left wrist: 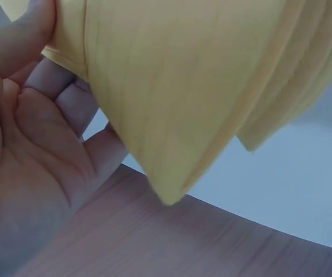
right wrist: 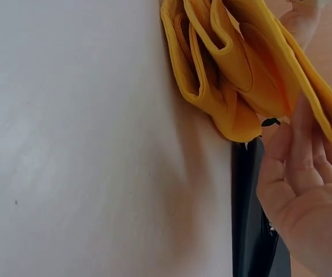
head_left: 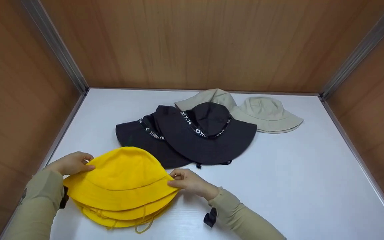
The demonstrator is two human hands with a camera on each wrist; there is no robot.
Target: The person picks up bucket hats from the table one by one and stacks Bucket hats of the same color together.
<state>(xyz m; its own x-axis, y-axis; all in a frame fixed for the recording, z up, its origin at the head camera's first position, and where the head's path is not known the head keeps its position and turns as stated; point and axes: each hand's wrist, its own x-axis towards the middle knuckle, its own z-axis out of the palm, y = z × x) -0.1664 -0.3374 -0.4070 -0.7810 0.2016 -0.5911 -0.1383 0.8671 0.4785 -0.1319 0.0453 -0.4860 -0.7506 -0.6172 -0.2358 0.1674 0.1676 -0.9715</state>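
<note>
While both hands are at work on the yellow hats, we record their place as the near left part of the white table [head_left: 295, 186], in front of the dark hats. We count one top yellow hat [head_left: 125, 170], crown up, with lower yellow hats [head_left: 122, 215] layered beneath it, their brims showing as stepped edges. A thin yellow cord [head_left: 142, 232] loops below the nearest brim. We cannot tell whether the lowest hat touches the table all along its edge.

We note the left hand [head_left: 73, 163] clamped on the left side of the top hat, thumb in front and fingers behind the cloth. We note the right hand [head_left: 192, 182] likewise clamped on the right end of its brim, between thumb and fingers. In the left wrist view we see a brim corner pointing down past the table edge; in the right wrist view, folded brims side by side.

Behind, we log two dark hats, the right one [head_left: 212, 146] overlapping the left one [head_left: 132, 133], both with white lettering on a band. Farther back, near the wooden wall [head_left: 212, 43], we log a beige hat [head_left: 218, 96] partly covered by the dark pair, and another [head_left: 278, 123] to its right.
</note>
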